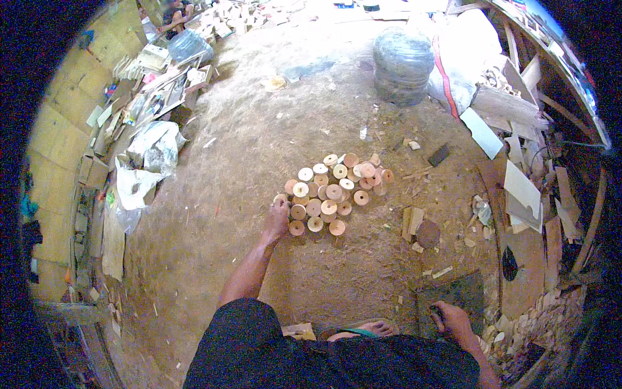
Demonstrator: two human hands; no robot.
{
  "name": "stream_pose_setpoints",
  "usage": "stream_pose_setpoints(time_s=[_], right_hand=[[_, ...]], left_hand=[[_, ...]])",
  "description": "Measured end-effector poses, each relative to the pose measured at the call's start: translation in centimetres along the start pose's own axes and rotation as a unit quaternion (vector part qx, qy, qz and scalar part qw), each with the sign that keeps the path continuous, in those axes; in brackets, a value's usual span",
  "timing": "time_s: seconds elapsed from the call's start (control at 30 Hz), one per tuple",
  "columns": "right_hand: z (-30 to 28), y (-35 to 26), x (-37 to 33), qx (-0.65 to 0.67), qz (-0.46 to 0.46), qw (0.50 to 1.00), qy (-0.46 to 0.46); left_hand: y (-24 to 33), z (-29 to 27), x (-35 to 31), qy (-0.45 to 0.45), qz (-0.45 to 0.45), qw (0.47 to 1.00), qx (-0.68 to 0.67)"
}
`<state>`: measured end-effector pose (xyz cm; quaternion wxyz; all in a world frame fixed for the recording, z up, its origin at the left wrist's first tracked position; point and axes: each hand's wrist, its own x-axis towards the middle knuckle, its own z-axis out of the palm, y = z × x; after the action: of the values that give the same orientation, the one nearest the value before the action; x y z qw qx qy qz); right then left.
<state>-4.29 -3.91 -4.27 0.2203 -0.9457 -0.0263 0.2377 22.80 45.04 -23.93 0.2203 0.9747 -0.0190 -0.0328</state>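
My left hand [277, 219] is stretched forward to the left edge of a cluster of small round wooden discs [314, 207], each with a hole in its centre. Its fingers are closed on one wooden disc [280, 198]. The discs are pale cream to reddish brown; several overlap or lean on each other on the dirt floor. Low on the right, my right hand [453, 321] is curled closed above a dark flat board [463, 298]. Something small and dark shows at its fingers, but I cannot make out what it is.
A wood block [412, 222] and a dark round piece [428, 234] lie right of the discs. Farther off stands a large clear plastic jug [403, 65] beside a white sack [463, 58]. Scrap wood [518, 188] lines the right; plastic bags [152, 155] lie left. Another person sits far left.
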Motion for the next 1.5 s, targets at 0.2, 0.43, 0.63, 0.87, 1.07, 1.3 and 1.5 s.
stream_pose_setpoints(time_s=[0.2,0.43,0.63,0.87,1.07,1.3,1.5], right_hand=[[0.0,0.1,0.1,0.006,-0.015,1.000,0.006],[-0.3,0.1,0.0,-0.005,0.022,1.000,-0.009],[-0.5,0.5,0.1,0.008,0.019,1.000,0.001],[0.0,0.9,0.8,-0.004,-0.014,1.000,0.003],[-0.2,1.4,0.9,-0.001,-0.013,1.000,-0.023],[2.0,-1.5,3.3,0.066,-0.098,0.988,0.096],[1.2,-3.0,5.3,0.071,-0.100,0.992,0.022]], left_hand=[[-2.5,0.7,3.8,0.032,0.011,0.997,0.063],[-3.7,0.6,4.1,-0.035,0.001,0.998,0.046],[-0.4,0.4,-0.9,-0.033,0.085,0.996,-0.008],[-0.6,7.2,-4.1,0.052,0.099,0.986,0.125],[3.5,2.9,-5.1,-0.051,-0.017,0.992,-0.117],[15.4,-4.3,-10.9,-0.287,-0.167,0.656,-0.678],[18.0,-7.9,-10.7,-0.342,-0.056,0.580,-0.737]])
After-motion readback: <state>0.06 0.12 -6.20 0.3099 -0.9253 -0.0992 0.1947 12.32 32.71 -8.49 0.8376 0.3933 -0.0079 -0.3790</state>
